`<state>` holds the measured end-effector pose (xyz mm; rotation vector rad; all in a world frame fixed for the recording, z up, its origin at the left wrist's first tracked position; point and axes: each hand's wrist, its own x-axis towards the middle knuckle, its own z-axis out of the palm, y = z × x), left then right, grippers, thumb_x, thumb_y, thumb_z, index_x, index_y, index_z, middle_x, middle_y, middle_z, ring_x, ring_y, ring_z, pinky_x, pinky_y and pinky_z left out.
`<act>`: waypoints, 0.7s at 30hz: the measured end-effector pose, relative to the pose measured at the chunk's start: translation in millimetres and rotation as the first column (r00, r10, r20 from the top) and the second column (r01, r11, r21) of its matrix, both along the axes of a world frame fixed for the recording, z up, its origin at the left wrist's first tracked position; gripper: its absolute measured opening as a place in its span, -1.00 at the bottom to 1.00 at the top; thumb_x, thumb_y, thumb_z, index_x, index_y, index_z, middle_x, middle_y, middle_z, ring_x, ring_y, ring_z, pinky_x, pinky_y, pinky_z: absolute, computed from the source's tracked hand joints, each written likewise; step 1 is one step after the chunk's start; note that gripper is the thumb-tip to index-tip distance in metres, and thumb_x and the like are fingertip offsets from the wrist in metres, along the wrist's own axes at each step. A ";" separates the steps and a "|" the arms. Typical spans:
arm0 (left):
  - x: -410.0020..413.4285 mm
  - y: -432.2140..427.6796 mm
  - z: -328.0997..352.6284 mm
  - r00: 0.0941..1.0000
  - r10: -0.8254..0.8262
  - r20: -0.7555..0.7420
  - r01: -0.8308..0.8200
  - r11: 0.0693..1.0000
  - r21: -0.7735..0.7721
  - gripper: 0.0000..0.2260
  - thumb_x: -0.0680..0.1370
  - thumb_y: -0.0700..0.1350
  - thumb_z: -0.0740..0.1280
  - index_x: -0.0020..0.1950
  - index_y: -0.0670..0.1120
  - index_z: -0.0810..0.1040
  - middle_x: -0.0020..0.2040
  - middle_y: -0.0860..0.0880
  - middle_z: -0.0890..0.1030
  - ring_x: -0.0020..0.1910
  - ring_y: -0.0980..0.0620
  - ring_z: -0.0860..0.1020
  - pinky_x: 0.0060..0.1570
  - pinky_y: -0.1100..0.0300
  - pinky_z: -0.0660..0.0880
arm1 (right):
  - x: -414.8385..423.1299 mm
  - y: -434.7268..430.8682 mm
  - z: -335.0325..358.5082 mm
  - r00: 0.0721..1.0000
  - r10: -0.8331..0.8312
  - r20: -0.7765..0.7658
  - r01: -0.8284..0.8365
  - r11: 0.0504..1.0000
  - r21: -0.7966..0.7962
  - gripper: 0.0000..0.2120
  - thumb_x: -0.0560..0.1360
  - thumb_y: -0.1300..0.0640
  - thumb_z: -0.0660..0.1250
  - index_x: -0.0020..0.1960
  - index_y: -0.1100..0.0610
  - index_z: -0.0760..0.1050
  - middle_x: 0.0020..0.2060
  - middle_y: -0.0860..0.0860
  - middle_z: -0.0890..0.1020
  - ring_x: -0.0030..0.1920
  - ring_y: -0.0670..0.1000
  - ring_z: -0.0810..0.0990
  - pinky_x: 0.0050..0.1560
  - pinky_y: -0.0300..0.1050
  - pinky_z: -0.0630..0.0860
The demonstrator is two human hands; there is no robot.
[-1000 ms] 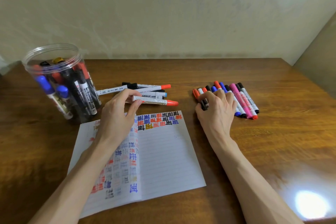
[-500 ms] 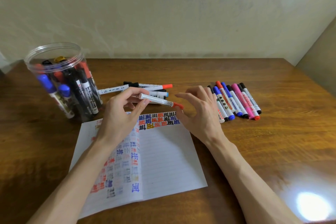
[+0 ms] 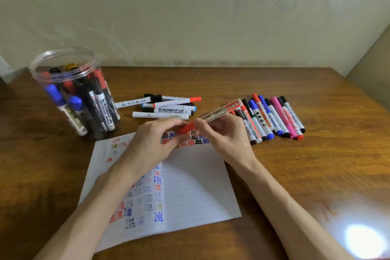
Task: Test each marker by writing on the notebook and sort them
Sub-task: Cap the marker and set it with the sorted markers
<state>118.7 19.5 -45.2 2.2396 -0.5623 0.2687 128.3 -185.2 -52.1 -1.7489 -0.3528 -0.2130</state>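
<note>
Both hands hold one whiteboard marker (image 3: 219,112) with a red cap above the top of the open notebook (image 3: 190,192). My left hand (image 3: 154,143) pinches the red cap end. My right hand (image 3: 223,133) grips the barrel, which points up and to the right. The notebook pages carry rows of coloured test marks. A clear plastic jar (image 3: 73,91) at the left holds several markers. A loose pile of markers (image 3: 164,107) lies behind the notebook. A row of markers (image 3: 272,118) lies at the right.
The wooden table (image 3: 316,164) ends at a pale wall behind. A bright glare spot (image 3: 363,240) sits at the near right corner. The table's right edge (image 3: 363,91) runs diagonally at the far right.
My right hand left the row of markers and came over to the marker held by my left hand. Both hands now hold it, and it has turned so the barrel points up right.
</note>
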 end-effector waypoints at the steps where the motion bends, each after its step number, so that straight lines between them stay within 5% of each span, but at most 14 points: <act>1: -0.8 -0.4 -0.3 1.000 0.001 0.004 -0.001 1.000 0.002 -0.67 0.53 0.06 0.38 0.27 0.06 0.64 0.04 0.20 0.70 0.01 0.31 0.63 -0.02 0.34 0.59 | -0.8 0.6 0.8 1.000 0.018 -0.009 -0.018 1.000 0.022 -0.91 0.61 0.17 0.46 -0.02 0.19 0.69 -0.22 0.02 0.76 -0.19 -0.04 0.75 -0.13 -0.21 0.63; 4: -0.2 0.2 -1.5 1.000 -0.018 -0.016 0.017 1.000 -0.016 -0.70 0.59 0.07 0.32 0.26 0.00 0.64 -0.04 0.18 0.69 -0.07 0.27 0.65 -0.14 0.34 0.59 | -3.5 0.1 3.8 0.999 0.044 -0.027 -0.042 0.996 0.077 -0.84 0.64 0.13 0.42 -0.10 0.14 0.66 -0.27 0.07 0.72 -0.28 -0.05 0.68 -0.21 -0.23 0.58; 8: -2.7 -0.6 -1.0 0.998 -0.046 0.044 0.045 0.999 0.022 -0.63 0.55 0.14 0.39 0.28 -0.01 0.62 0.04 0.16 0.68 0.04 0.20 0.64 -0.01 0.28 0.60 | -5.5 0.9 4.3 0.998 0.047 -0.043 -0.043 0.996 0.079 -0.81 0.62 0.10 0.45 -0.13 0.15 0.67 -0.30 0.10 0.70 -0.31 0.01 0.65 -0.24 -0.18 0.58; 11: -3.6 -1.6 0.4 0.996 -0.038 0.082 0.036 0.999 0.026 -0.67 0.60 0.10 0.31 0.23 -0.07 0.64 -0.02 0.10 0.70 -0.03 0.15 0.67 -0.10 0.14 0.64 | -6.8 3.3 3.8 0.998 0.053 -0.043 -0.050 0.997 0.053 -0.76 0.62 0.08 0.44 -0.19 0.16 0.66 -0.33 0.08 0.70 -0.33 0.00 0.65 -0.24 -0.16 0.59; 16: 0.1 0.0 0.0 0.998 -0.044 -0.049 0.044 0.999 -0.002 -0.72 0.66 0.08 0.24 0.13 -0.06 0.64 -0.13 0.05 0.69 -0.15 0.00 0.65 -0.18 -0.06 0.58 | -6.7 3.6 7.1 0.993 0.113 -0.043 -0.111 0.993 0.047 -0.87 0.64 0.17 0.40 -0.07 0.06 0.67 -0.33 -0.09 0.70 -0.30 -0.14 0.66 -0.23 -0.29 0.56; 21: -2.1 1.1 4.2 0.984 -0.103 -0.146 0.091 0.992 -0.089 -0.82 0.68 -0.01 0.28 0.02 -0.03 0.64 -0.31 0.17 0.56 -0.32 0.13 0.51 -0.32 0.29 0.39 | -9.5 -3.2 11.8 0.985 0.171 -0.037 -0.171 0.985 0.017 -0.90 0.64 0.20 0.40 0.04 0.19 0.69 -0.22 -0.06 0.75 -0.20 -0.09 0.72 -0.16 -0.29 0.59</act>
